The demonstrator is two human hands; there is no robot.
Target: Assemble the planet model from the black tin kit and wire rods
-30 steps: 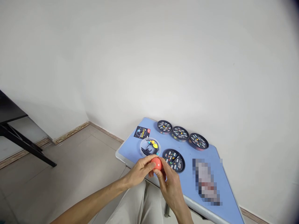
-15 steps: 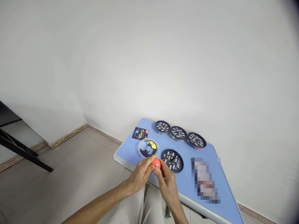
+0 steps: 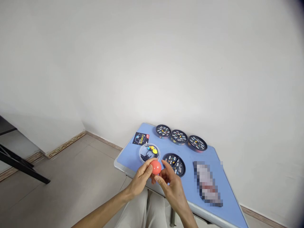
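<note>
A shiny red ball (image 3: 156, 167) is held in my left hand (image 3: 140, 179), its fingers and thumb closed on the ball's left side. Just to the right, my right hand (image 3: 171, 183) has its thumb and fingers apart, close to the ball, with nothing visible between them. Behind the ball stands a clear round tub (image 3: 140, 148) with black curved pieces, a yellow disc (image 3: 155, 151) and small coloured balls inside. A black printed round lid (image 3: 181, 167) lies beyond my right hand, which partly covers it.
Three round containers (image 3: 163, 130) with black printed tops stand in a row along the table's back edge. A black printed card (image 3: 140, 138) lies at the back left of the blue table (image 3: 190, 193). A pixelated, blurred object (image 3: 207, 184) lies at the right.
My right hand has come off the red ball and its fingers have spread. The ball stays in my left hand, showing more of its surface. The view has shifted slightly.
</note>
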